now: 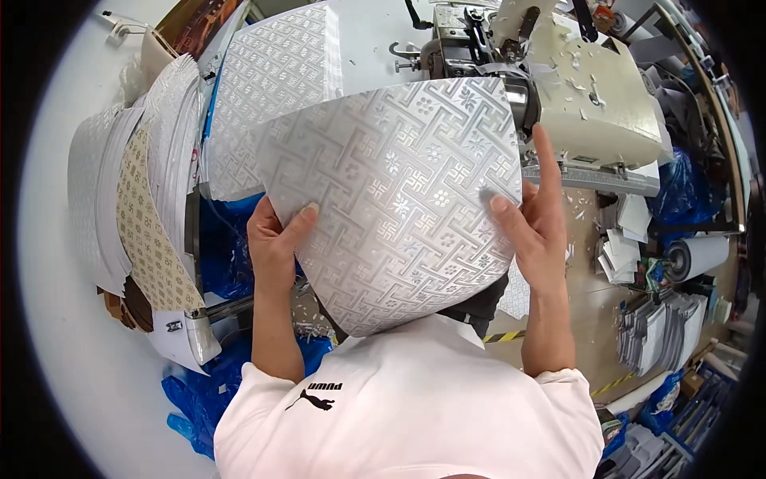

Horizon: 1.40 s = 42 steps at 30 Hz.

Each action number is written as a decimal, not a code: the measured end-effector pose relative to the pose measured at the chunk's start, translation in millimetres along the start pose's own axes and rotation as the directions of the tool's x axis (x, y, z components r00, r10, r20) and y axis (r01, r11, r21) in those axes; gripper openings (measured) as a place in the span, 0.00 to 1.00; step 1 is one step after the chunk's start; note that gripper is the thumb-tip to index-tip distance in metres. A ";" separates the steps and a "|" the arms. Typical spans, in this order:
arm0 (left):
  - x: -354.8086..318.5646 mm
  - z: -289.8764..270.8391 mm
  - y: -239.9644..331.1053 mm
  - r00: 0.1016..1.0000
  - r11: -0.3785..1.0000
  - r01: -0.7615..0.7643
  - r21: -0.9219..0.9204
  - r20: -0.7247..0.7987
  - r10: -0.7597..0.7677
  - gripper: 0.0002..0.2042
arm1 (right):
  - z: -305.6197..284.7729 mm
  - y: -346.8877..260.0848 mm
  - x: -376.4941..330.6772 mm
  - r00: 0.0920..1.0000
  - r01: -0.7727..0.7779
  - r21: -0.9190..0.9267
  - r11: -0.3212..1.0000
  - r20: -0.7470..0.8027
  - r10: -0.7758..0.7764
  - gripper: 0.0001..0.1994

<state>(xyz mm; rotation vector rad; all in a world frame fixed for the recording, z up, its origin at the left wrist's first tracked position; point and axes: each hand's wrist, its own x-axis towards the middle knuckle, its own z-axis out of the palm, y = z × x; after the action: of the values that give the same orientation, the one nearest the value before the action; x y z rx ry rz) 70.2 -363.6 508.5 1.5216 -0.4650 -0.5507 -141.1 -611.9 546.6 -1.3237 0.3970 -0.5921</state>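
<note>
A silver-white sheet (391, 191) with an embossed geometric and flower pattern is stretched between my two hands, bowed and slanting. My left hand (275, 239) pinches its left edge, thumb on top and the fingers beneath, out of sight. At the right edge, my right hand (538, 231) has its thumb pressed on the sheet and its index finger pointing up beside the machine; its other fingers are partly hidden. The sheet's upper right corner lies against or just before the round metal part (523, 104) of a cream machine (594, 96); I cannot tell if they touch.
A stack of similar patterned sheets (275, 88) lies on the white table at upper left. More curved sheets (163, 184) stand farther left, beside a beige patterned piece (148, 215). Blue plastic (219, 255) hangs below. Paper bundles (662, 331) and a roll (698, 259) are at right.
</note>
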 end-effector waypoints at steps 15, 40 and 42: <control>40.2 32.5 22.9 0.997 0.989 0.048 -0.139 -0.055 -0.056 0.18 | -4.0 25.4 49.6 0.983 -0.061 -0.084 0.995 -0.178 0.045 0.24; 60.7 160.9 -11.0 0.898 0.952 0.236 -0.195 0.417 -0.138 0.18 | -152.0 -31.3 47.8 0.967 -0.073 -0.335 0.939 -0.255 -0.016 0.22; 61.5 183.9 -17.0 0.896 0.949 0.214 -0.231 0.434 -0.097 0.17 | -173.7 -40.8 48.5 0.967 -0.076 -0.393 0.916 -0.252 -0.028 0.22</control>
<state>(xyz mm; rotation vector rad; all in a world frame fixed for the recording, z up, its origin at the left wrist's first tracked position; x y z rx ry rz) 7.4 -546.8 489.4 1.1772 -0.5697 -1.0393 -211.9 -782.6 552.5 -1.6367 0.7761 -0.6856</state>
